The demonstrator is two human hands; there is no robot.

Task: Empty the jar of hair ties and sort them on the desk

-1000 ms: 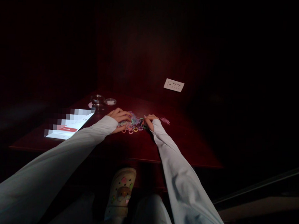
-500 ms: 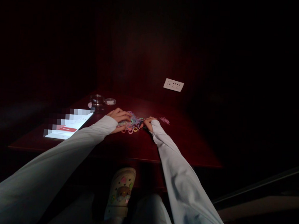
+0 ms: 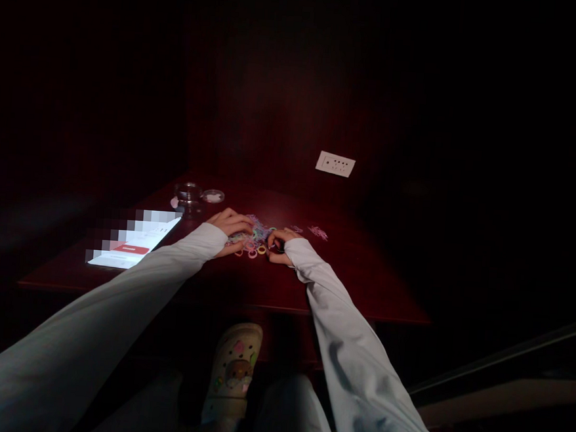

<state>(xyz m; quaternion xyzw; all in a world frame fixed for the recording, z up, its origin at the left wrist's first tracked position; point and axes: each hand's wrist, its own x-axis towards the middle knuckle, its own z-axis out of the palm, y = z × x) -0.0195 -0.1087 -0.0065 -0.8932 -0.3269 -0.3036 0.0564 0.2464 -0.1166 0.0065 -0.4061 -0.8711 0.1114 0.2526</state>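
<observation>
A tangled pile of small coloured hair ties (image 3: 258,231), in purple, green, pink and yellow, lies on the dark red table. My left hand (image 3: 229,224) rests over the pile's left side, fingers spread and thumb apart below them. At the right edge of the pile is my right hand (image 3: 281,244), its fingers bent and the thumb a little apart from them; no held tie can be made out. Beyond it lie a few purple strands (image 3: 297,228) and a separate small bunch of pink hair ties (image 3: 318,232).
A clear jar (image 3: 187,194) stands at the back left beside a round lid (image 3: 214,196). A lit phone (image 3: 141,242) lies on the left of the table (image 3: 244,285). A white wall socket (image 3: 335,164) is behind. Below, a clog (image 3: 235,367) shows.
My right hand has shifted slightly left and toward me, and its thumb now shows apart from the fingers. Purple strands have come into view behind it. My left hand stays in place.
</observation>
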